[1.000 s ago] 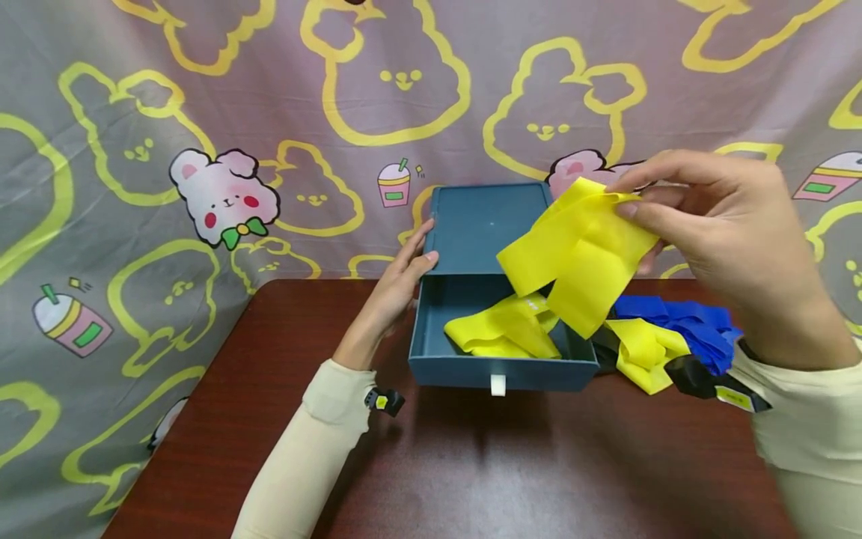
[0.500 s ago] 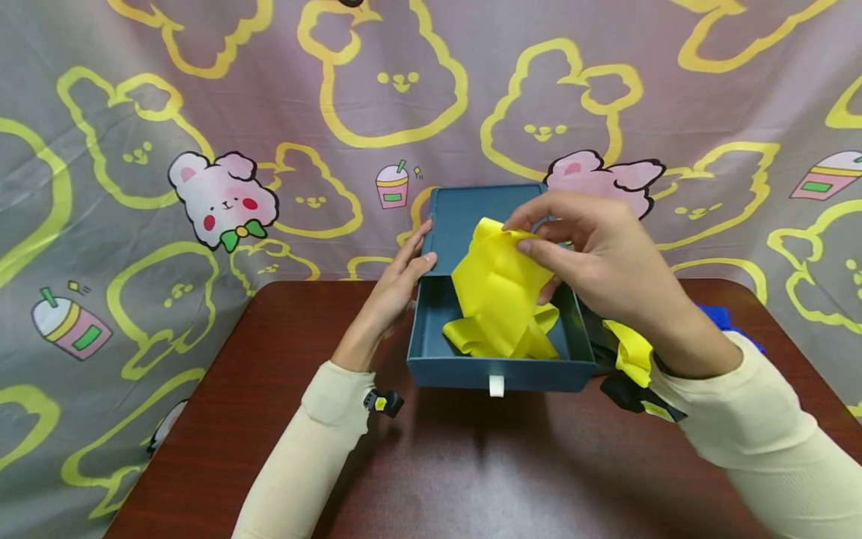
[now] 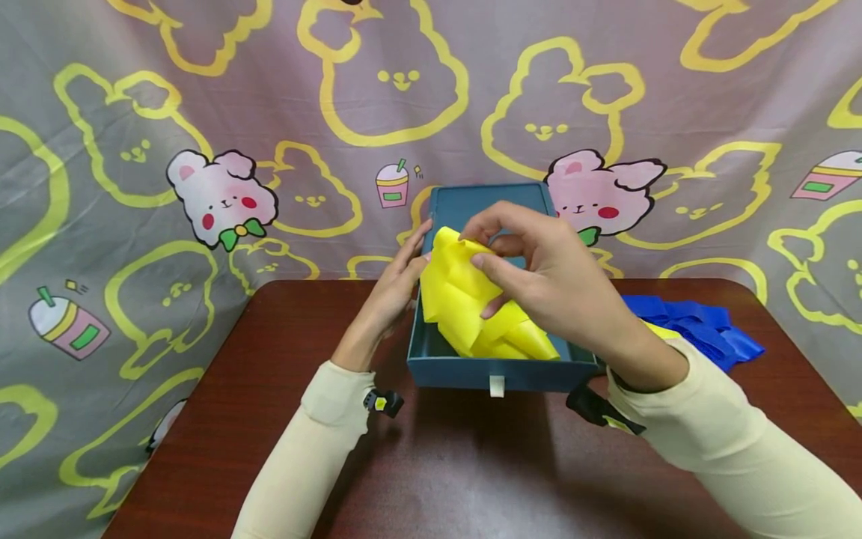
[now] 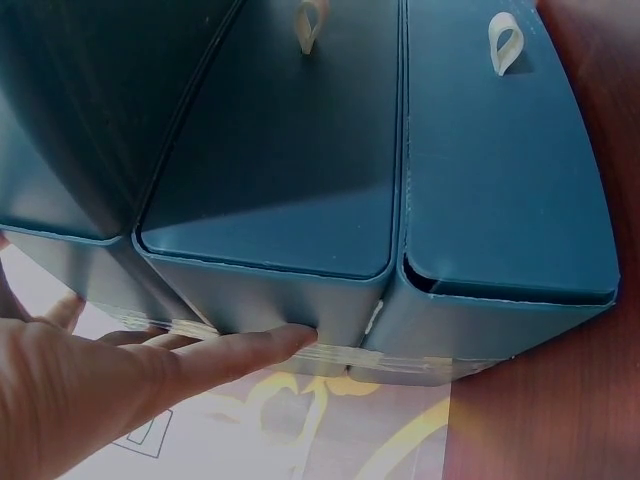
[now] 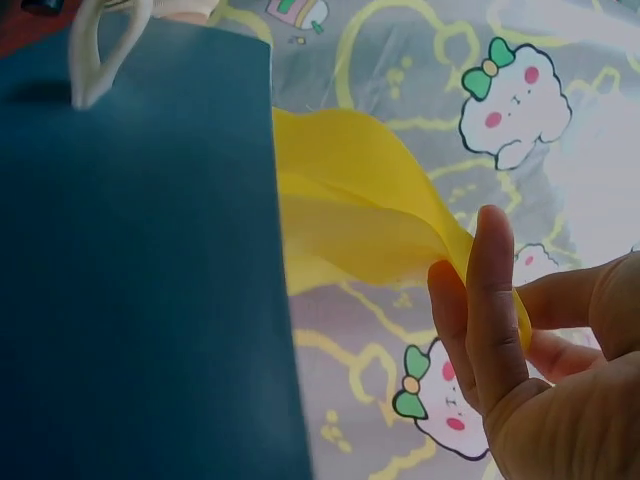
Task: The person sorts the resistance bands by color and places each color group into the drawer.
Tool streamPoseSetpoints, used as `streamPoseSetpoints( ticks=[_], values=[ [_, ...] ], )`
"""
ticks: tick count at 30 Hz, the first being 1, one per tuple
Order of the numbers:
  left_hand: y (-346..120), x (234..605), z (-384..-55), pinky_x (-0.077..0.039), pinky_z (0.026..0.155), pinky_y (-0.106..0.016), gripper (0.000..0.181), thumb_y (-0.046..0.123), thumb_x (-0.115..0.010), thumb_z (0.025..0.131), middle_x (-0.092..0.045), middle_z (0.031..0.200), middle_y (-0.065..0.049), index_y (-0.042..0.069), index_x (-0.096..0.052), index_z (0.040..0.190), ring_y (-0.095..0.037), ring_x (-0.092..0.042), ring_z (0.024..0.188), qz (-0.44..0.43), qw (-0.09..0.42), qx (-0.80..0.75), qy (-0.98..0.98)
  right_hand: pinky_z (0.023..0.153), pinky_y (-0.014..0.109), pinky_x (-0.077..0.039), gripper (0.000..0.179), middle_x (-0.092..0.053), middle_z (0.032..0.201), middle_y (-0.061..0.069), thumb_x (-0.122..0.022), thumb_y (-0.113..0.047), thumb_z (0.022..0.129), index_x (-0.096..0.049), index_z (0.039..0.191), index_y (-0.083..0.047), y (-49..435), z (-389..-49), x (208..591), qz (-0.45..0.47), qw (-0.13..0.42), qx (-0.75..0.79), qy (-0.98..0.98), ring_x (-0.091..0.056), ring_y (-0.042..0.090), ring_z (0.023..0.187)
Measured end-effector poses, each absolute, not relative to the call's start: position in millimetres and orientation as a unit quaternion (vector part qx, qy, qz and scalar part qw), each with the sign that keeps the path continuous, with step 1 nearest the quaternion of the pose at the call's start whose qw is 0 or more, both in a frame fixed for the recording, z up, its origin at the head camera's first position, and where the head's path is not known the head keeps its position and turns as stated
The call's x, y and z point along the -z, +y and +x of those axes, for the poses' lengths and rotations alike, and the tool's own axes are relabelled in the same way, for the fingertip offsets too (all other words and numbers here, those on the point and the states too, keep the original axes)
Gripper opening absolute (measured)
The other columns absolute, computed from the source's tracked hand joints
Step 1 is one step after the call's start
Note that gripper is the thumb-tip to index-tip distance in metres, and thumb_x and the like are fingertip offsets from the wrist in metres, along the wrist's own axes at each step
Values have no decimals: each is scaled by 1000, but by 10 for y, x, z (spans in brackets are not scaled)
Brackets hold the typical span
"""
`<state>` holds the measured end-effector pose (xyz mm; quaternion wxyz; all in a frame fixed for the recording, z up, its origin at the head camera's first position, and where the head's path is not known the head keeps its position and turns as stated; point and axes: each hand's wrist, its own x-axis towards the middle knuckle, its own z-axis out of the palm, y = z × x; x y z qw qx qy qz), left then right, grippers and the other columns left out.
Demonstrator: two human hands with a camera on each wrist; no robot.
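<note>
My right hand [image 3: 559, 281] pinches a folded yellow fabric strip [image 3: 453, 288] between thumb and fingers, above the pulled-out top drawer [image 3: 447, 373] of a dark blue box. The strip hangs down into the drawer and overlaps another yellow strip [image 3: 528, 343] lying there. In the right wrist view, the yellow fabric [image 5: 360, 200] runs from my fingers to behind the drawer front [image 5: 150, 270]. My left hand [image 3: 387, 296] rests against the box's left side with fingers extended. The left wrist view shows its thumb along the side of the middle drawer [image 4: 270, 180].
Right of the box, a heap of blue fabric strips [image 3: 700, 329] lies on the dark red-brown table [image 3: 289, 359]. A bit of yellow fabric [image 3: 663, 330] shows beside it, mostly behind my right forearm. A printed curtain [image 3: 337, 90] hangs close behind the box.
My right hand has moved left and down with the yellow strip, from over the drawer's right side to its left part. My left hand has stayed on the box.
</note>
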<state>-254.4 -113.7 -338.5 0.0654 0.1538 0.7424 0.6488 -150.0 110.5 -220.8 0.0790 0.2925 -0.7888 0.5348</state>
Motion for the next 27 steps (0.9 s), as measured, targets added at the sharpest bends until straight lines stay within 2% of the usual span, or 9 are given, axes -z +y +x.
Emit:
streamPoseSetpoints(
  ticks=[2,7,9,11,14,17,20,24,27],
  values=[
    [-1138,3388,-2545,-51,60,-23,57,40,-48,110,-26,172,4,47,-28,163,-14,-59,70,157,68,-656,735,61,35,-64,23,-65,118,15,-66,10,96,-66,118,2,1074,-1492,2218,288,73,-543,-785,-72,31,101],
    [-1137,3382,-2540,-47,57,-22,55,36,-46,112,-39,160,-1,43,-28,164,-14,-48,57,163,73,-679,712,61,36,-64,24,-63,118,14,-65,10,96,-64,118,1,1008,-1482,2229,285,68,-556,-778,-72,32,109],
    [-1134,3378,-2536,-45,56,-21,55,35,-45,112,-41,156,-3,43,-29,164,-14,-45,55,161,71,-680,712,61,36,-64,24,-62,118,14,-65,10,97,-64,118,1,991,-1482,2232,282,71,-555,-779,-71,32,111],
    [-1129,3379,-2539,-48,58,-21,55,35,-44,112,-40,159,-3,43,-29,164,-14,-48,57,156,70,-677,715,62,35,-64,24,-62,118,14,-65,9,97,-63,119,0,986,-1480,2244,275,71,-552,-784,-71,32,113],
    [-1123,3377,-2543,-56,67,-22,56,36,-47,111,-29,170,0,44,-29,164,-12,-61,72,149,68,-668,726,62,35,-64,23,-61,118,14,-65,8,97,-62,118,0,1004,-1474,2283,260,62,-545,-795,-71,32,113],
    [-1119,3375,-2545,-60,74,-27,58,39,-49,110,-18,176,4,46,-29,163,-22,-68,89,145,67,-660,734,63,34,-64,23,-61,119,15,-65,7,98,-61,119,-1,1052,-1474,2341,243,46,-535,-808,-72,32,111],
    [-1114,3371,-2547,-62,81,-36,58,42,-51,109,-15,176,5,49,-29,162,-29,-63,115,136,65,-650,745,64,35,-64,23,-62,122,16,-65,6,98,-60,119,-2,1120,-1483,2402,224,28,-525,-820,-73,33,107],
    [-1101,3366,-2540,-58,95,-58,58,42,-52,108,-16,176,7,53,-31,160,-37,-49,141,126,70,-653,743,65,35,-64,22,-65,126,18,-65,4,99,-60,119,-4,1223,-1508,2486,205,2,-503,-840,-73,32,103],
    [-1095,3369,-2540,-55,97,-65,58,41,-53,107,-17,176,7,51,-31,160,-42,-51,140,127,74,-664,733,65,34,-64,21,-67,124,19,-66,1,100,-60,119,-4,1296,-1541,2545,196,-14,-477,-857,-73,31,101]
  ],
)
